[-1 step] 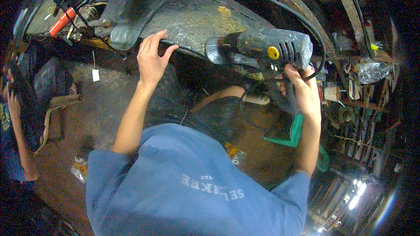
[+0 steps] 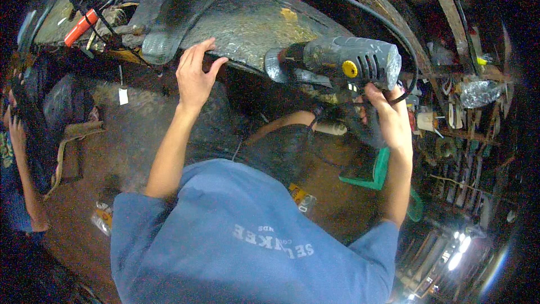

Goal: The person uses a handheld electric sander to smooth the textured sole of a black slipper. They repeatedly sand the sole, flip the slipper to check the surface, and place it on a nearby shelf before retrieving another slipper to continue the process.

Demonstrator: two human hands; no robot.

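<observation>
My right hand (image 2: 388,112) grips the handle of a grey corded power drill (image 2: 354,59) with a yellow round button and side vents. The drill lies level, its nose pointing left, beside a rounded silvery-grey piece (image 2: 274,66) at the front edge of a worn workbench (image 2: 242,17). Whether the nose touches that piece I cannot tell. At the same edge, further left, my left hand (image 2: 194,76) rests with its fingers stretched out and thumb apart, holding nothing. Close by its fingertips, a dark rubbery strip (image 2: 169,39) lies across the bench top.
The drill's cable (image 2: 360,3) arches over the bench's right side. An orange-red handle (image 2: 81,27) and tangled wires lie at the far left. Tools and small items crowd a rack (image 2: 461,152) on the right, near a green frame (image 2: 379,169). Another person's arm (image 2: 25,174) shows at left.
</observation>
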